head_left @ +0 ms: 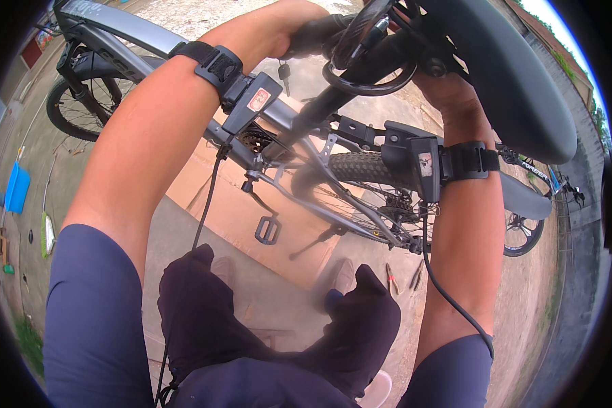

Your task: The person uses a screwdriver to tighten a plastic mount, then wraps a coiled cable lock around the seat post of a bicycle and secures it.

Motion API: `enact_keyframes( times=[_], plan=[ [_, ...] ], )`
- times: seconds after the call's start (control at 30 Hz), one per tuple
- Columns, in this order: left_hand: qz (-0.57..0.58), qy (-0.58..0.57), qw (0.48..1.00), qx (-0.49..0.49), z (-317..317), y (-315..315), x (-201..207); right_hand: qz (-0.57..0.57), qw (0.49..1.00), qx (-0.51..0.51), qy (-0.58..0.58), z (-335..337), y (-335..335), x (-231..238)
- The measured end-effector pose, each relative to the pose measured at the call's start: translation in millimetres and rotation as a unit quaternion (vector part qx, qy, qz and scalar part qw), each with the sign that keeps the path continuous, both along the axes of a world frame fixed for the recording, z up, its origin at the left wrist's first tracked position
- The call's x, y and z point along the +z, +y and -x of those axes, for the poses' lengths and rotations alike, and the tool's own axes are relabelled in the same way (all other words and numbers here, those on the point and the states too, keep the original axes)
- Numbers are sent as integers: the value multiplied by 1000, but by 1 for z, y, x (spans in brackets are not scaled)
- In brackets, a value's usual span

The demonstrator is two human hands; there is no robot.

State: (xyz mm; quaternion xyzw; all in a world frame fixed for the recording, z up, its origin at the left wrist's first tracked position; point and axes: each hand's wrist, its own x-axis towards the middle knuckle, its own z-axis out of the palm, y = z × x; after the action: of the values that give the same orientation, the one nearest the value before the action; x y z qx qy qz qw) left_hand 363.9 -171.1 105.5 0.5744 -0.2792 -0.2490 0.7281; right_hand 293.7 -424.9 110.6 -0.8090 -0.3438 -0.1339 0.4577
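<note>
"What are those hands on?"

"The left hand (304, 17) is at a smooth black cylindrical lock barrel (313, 35), left of the long matte black saddle (517, 75); I can't tell how closed its fingers are. The right hand (447, 92) reaches beneath the saddle, grip hidden."

"And that glossy dark looped cable (368, 90)?"

"Just left of the saddle, perhaps looped for carrying. Small keys (285, 76) dangle below the barrel."

"The flat brown cardboard (234, 204), below-left of the saddle?"

"Probably shielding things from gritty ground."
</note>
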Motion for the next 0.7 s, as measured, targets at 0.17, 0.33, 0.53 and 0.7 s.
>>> enact_keyframes(
  times=[0.17,0.33,0.53,0.7],
  plan=[
    [-142,46,986,70,-43,-16,-14,114,992,-19,-49,4,5,10],
    [-133,-129,947,263,-1,-9,-18,136,964,-228,8,43,1,9],
    [-37,-183,935,301,65,7,-39,-4,960,-278,-39,89,34,-5],
    [-10,-147,943,298,131,9,-50,-43,917,-395,-5,125,52,-14]
  ],
)
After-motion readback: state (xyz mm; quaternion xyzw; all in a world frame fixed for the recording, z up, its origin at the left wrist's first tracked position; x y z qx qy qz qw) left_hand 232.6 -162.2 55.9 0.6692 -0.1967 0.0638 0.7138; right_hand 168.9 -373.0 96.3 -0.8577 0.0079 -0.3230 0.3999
